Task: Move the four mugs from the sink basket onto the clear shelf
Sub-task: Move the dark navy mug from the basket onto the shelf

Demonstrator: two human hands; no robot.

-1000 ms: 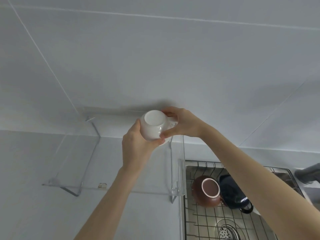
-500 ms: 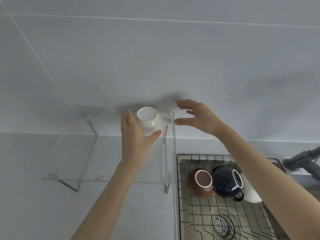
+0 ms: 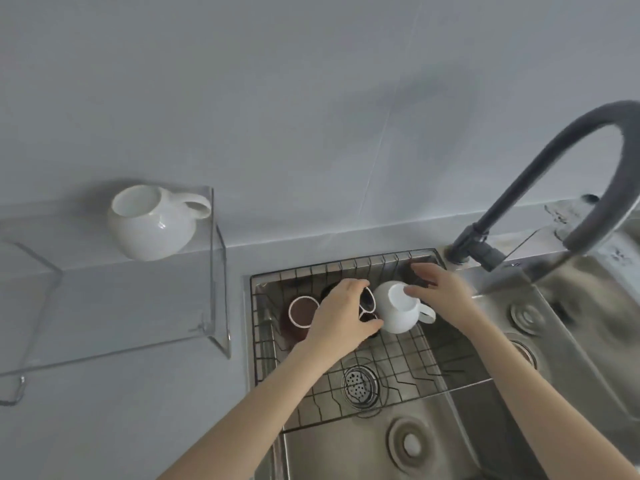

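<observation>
A round white mug [image 3: 152,230] stands upright at the right end of the clear shelf [image 3: 104,306], its handle toward the shelf's side wall. Three mugs lie in the wire sink basket [image 3: 346,263]: a brown mug [image 3: 301,311] at the left, a dark blue mug [image 3: 367,301] in the middle, and a second white mug [image 3: 398,313] on its side at the right. My left hand [image 3: 341,313] curls over the dark blue mug and hides most of it. The spread fingers of my right hand [image 3: 440,289] touch the rim of the white mug in the basket.
A dark curved faucet [image 3: 519,188] arches over the sink at the right. The basket sits in the left steel basin, above a round drain [image 3: 360,382]. A second basin [image 3: 571,323] lies to the right. The shelf stands on the grey counter, left of the sink.
Both hands let go of the white mug, which now stands on the shelf. They moved down and right into the sink basket. My view tilted down toward the sink.
</observation>
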